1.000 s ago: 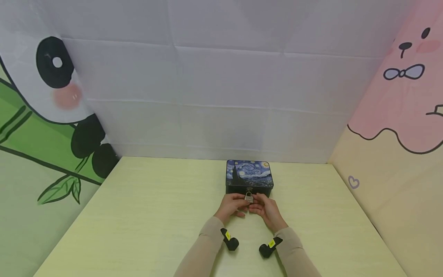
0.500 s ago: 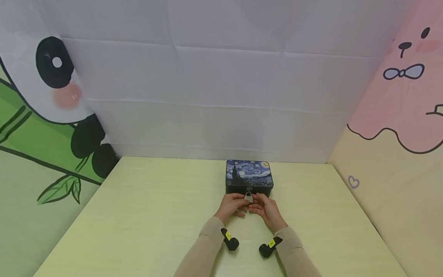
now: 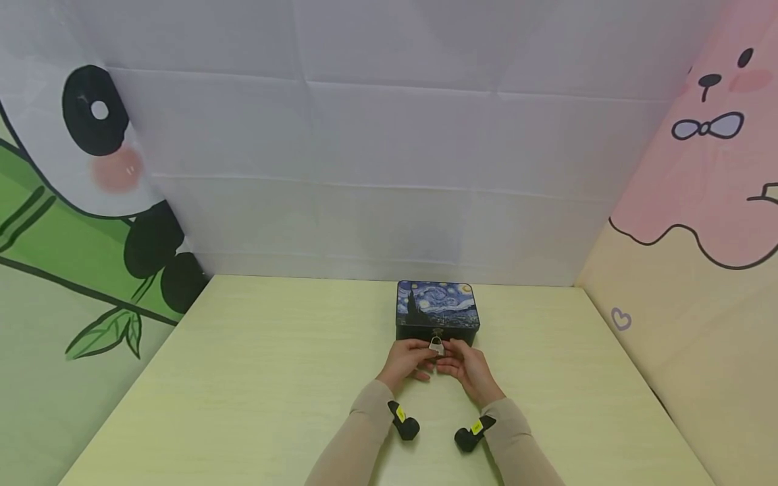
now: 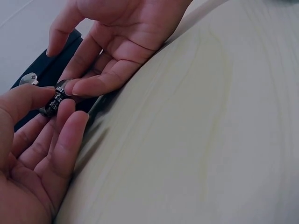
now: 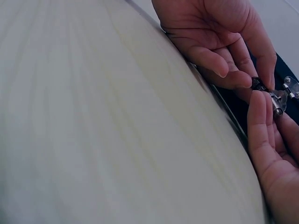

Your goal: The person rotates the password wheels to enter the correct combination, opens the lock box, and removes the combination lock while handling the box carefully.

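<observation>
A small silver combination padlock [image 3: 436,347] hangs at the front clasp of a dark tin box [image 3: 437,305], whose lid bears a blue swirling night-sky picture. My left hand [image 3: 402,361] pinches the padlock from the left, its thumb against the number dials. From the other side my right hand [image 3: 473,371] holds the padlock between thumb and fingers. In the left wrist view the row of dials [image 4: 58,97] shows between the fingertips of both hands. The right wrist view shows the metal clasp [image 5: 290,87] beside the padlock. Fingers cover much of the lock body.
The box stands at the back of a pale yellow table [image 3: 273,378], close to the white back wall [image 3: 389,229]. Printed cartoon sheets hang at left and right. A black wrist camera [image 3: 406,426] is strapped to each sleeve.
</observation>
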`<state>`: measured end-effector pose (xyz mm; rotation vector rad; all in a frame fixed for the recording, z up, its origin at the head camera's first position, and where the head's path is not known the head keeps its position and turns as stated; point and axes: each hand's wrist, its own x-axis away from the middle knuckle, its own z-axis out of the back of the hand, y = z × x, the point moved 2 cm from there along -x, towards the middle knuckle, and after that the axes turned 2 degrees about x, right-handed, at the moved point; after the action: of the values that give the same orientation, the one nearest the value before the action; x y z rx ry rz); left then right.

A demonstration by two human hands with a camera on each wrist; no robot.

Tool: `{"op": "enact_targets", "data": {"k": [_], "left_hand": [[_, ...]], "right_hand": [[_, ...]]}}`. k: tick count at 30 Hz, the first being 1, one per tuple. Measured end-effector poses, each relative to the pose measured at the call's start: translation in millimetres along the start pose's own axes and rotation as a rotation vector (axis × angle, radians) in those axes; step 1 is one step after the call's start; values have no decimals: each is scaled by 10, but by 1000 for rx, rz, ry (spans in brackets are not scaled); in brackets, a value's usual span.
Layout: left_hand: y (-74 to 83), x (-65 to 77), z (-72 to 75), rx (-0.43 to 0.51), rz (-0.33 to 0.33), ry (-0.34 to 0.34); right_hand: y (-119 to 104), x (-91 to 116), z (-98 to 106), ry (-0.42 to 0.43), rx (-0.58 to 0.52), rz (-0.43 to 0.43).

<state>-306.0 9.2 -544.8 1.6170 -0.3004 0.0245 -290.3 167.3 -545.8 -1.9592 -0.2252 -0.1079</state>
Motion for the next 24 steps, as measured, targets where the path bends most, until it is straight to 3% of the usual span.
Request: {"op": "enact_targets", "data": {"k": [24], "left_hand": [[4,23,16,20,-36,-56]], "right_hand": [[13,-14,-6,26,-2,-4]]}}
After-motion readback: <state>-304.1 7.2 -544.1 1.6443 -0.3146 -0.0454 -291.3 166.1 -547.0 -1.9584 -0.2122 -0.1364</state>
